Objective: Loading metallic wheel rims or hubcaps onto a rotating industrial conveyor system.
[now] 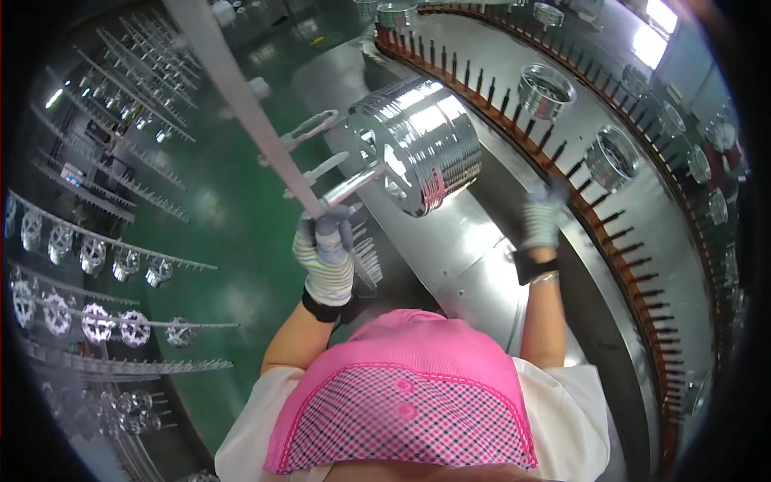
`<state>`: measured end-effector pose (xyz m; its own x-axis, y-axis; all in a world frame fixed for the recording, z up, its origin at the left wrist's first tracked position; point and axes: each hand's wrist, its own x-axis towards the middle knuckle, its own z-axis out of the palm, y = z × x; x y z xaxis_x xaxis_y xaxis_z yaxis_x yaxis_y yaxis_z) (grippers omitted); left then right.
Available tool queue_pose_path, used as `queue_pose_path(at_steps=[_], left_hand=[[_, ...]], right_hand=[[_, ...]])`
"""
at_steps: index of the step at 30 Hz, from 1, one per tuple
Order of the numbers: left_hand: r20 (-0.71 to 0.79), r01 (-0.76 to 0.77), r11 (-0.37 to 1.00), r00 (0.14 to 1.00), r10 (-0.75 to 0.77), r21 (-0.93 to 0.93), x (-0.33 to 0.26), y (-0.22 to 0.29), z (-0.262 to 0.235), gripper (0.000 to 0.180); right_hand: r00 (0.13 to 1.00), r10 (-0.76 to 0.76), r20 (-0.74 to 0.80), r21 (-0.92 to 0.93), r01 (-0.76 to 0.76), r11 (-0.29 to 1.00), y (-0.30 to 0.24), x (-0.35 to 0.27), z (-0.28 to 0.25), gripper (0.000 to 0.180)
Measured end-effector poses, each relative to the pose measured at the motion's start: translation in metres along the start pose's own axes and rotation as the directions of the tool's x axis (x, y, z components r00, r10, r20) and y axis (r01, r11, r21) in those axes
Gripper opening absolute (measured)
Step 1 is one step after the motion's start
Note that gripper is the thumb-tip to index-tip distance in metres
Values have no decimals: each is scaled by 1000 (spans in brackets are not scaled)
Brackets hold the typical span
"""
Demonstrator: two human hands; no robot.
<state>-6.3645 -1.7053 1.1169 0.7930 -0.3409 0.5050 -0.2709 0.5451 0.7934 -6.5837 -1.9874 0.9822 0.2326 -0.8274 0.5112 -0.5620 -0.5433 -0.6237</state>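
Pink apron (353,418), two round marks (405,386); left hand (328,253) curled round metal bar (247,100); right hand (544,217) blurred, grip unclear.

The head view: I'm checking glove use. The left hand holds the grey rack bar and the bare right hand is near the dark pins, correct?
No: the head view shows the right hand in a striped glove, not bare. The left hand holds the grey rack bar; the right is near the dark pins.
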Motion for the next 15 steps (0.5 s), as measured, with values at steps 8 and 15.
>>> queue_pose_path(at_steps=[8,15], left_hand=[[189,339,931,931,-312,-132,-36,-48,-79,28],[740,195,955,604,-296,223,-19,17,-51,59]], right_hand=[[493,-208,845,497,-867,-39,-315,-94,-44,32],[462,345,817,543,-818,-189,-232,-167,21,14]])
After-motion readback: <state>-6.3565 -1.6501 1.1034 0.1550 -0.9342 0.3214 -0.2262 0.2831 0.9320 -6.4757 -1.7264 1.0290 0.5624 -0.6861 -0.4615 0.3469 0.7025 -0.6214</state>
